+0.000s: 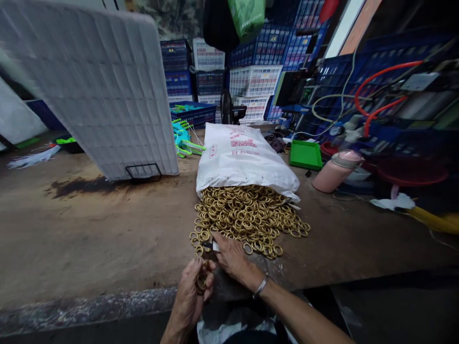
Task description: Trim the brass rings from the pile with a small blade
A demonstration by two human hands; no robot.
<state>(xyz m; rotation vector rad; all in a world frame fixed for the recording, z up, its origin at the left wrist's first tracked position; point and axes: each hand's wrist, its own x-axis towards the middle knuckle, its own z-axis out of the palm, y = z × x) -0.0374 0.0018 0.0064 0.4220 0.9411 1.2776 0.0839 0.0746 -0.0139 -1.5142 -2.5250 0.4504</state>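
A heap of brass rings point(247, 215) spills from the open mouth of a white printed sack point(240, 157) onto the brown worktable point(89, 239). At the near edge of the heap, my left hand point(191, 294) is curled around a small stack of brass rings point(201, 282). My right hand point(233, 258), a bracelet on its wrist, pinches a small dark and white tool point(211, 246) beside the rings, just above the left hand.
A large white quilted panel point(96, 86) leans on a wire stand at the left. A green tray point(306, 155), a pink flask point(335, 171) and hoses lie at the right. Blue and white crates point(254, 71) are stacked behind. A dark stain point(82, 186) marks the table.
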